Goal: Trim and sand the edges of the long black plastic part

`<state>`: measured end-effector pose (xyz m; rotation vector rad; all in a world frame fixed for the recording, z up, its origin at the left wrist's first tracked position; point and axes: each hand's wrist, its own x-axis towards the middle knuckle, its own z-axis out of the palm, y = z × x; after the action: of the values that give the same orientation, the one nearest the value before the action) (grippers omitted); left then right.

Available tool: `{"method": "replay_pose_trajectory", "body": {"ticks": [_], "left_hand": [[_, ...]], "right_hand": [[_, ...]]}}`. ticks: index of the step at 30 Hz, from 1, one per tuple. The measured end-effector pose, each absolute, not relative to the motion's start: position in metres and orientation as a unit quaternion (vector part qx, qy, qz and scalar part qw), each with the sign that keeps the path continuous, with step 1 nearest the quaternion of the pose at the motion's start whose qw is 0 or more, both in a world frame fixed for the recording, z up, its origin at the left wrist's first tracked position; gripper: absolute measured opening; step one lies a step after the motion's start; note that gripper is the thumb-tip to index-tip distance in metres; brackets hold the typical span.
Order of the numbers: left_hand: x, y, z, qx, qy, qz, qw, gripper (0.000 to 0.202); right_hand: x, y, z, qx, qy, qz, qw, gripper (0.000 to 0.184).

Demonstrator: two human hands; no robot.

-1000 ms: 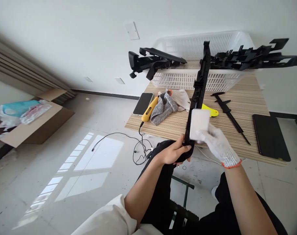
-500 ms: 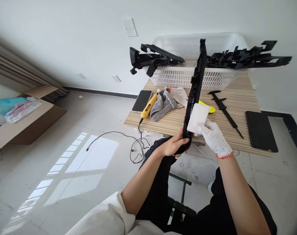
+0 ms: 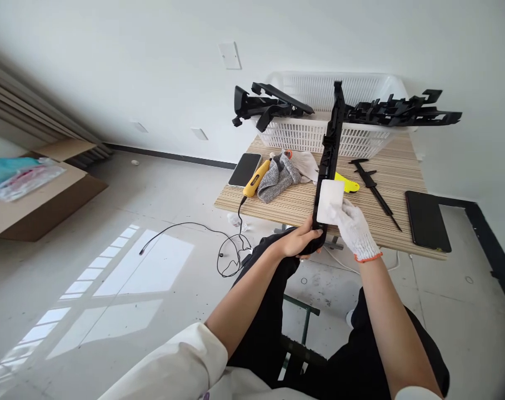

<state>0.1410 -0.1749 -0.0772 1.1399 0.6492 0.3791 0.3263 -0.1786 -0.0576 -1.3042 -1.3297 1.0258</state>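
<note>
White wall and pale floor surround a striped wooden bench (image 3: 302, 203) seen from above by a seated person. Across their lap and up over the bench slants a long black strip (image 3: 330, 145), its far tip reaching in front of a white basket (image 3: 314, 136) at the bench's back edge. The bare left hand (image 3: 300, 241) is clenched around the strip's near end, just off the bench's front edge. The gloved right hand (image 3: 353, 230) grasps a white pad (image 3: 330, 201) and presses it flat against the strip just above the left hand. Black parts (image 3: 396, 110) lie across the basket's rim. On the bench to the left of the strip sit a phone (image 3: 244, 169), a yellow tool (image 3: 256, 178) and a grey cloth (image 3: 279, 175); to its right are a yellow scraper (image 3: 349, 184), partly hidden by the strip, and a dark tablet (image 3: 428, 221). A cable (image 3: 219, 250) from the tool trails on the floor, and a cardboard box (image 3: 39, 191) stands far left
</note>
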Motion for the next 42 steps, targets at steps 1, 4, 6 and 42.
{"method": "replay_pose_trajectory", "body": {"ticks": [1, 4, 6, 42], "left_hand": [[0.142, -0.175, -0.078, 0.525, 0.299, 0.177, 0.777, 0.060], [0.145, -0.177, -0.077, 0.520, 0.304, 0.196, 0.773, 0.057], [0.146, -0.178, -0.077, 0.520, 0.305, 0.202, 0.772, 0.055], [0.141, -0.183, -0.077, 0.548, 0.343, 0.196, 0.738, 0.050]], "right_hand": [[0.326, -0.179, -0.057, -0.541, -0.547, 0.408, 0.492, 0.034], [0.328, -0.181, -0.053, -0.538, -0.571, 0.458, 0.418, 0.036], [0.328, -0.182, -0.051, -0.540, -0.574, 0.467, 0.401, 0.038], [0.321, -0.180, -0.051, -0.617, -0.355, 0.399, 0.578, 0.039]]}}
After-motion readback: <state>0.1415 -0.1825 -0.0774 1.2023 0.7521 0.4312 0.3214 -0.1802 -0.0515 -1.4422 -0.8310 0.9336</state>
